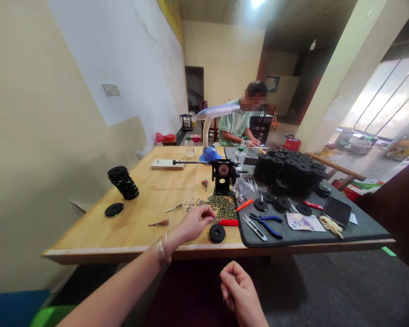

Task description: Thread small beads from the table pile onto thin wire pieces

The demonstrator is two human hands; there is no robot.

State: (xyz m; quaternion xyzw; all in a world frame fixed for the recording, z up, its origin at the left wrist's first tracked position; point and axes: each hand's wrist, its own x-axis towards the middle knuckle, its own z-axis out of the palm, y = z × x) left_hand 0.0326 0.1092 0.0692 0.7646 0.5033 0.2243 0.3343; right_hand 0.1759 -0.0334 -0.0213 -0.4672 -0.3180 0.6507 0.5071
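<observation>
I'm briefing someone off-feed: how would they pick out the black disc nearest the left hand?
On the wooden table, look at the near side, just left of the dark mat. There lies the black disc, in front of a long red piece. Unlike the loose black discs on the mat and the one at far left, it sits beside the left hand.

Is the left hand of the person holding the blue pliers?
No, the blue pliers lie on the dark mat, apart from the left hand, which is near the pile of small pieces.
</observation>
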